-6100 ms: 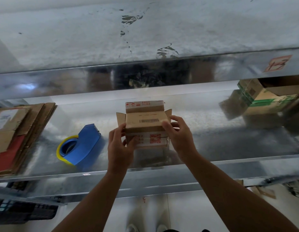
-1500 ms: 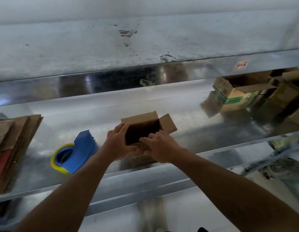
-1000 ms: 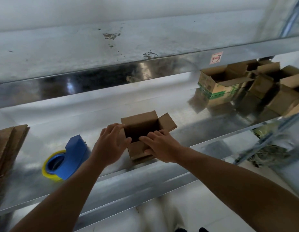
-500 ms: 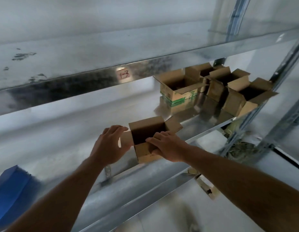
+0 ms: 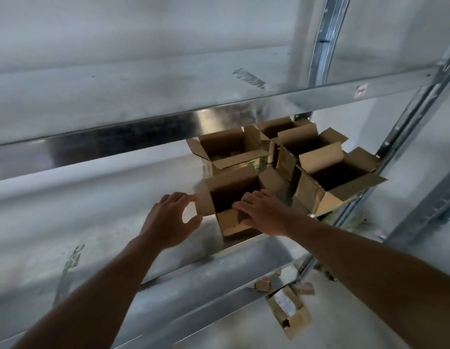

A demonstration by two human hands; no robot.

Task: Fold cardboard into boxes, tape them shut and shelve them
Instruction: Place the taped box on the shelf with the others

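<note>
Cardboard box [image 5: 232, 183], top open, stands at the metal shelf's [image 5: 93, 222] front edge, right hand [image 5: 265, 212] clasping its near wall, left hand [image 5: 168, 222] pinching its left flap, other open boxes [image 5: 329, 182] crowding just right, shelf surface running wide leftward.

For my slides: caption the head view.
Left hand pinches the flap, right hand grips the rim of an open cardboard box on a metal shelf.

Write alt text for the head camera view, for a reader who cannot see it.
Two bare hands hold an open cardboard box at the front edge of a metal shelf: the right hand grips its near wall, the left hand pinches its side flap. More open boxes stand behind it to the right.
</note>
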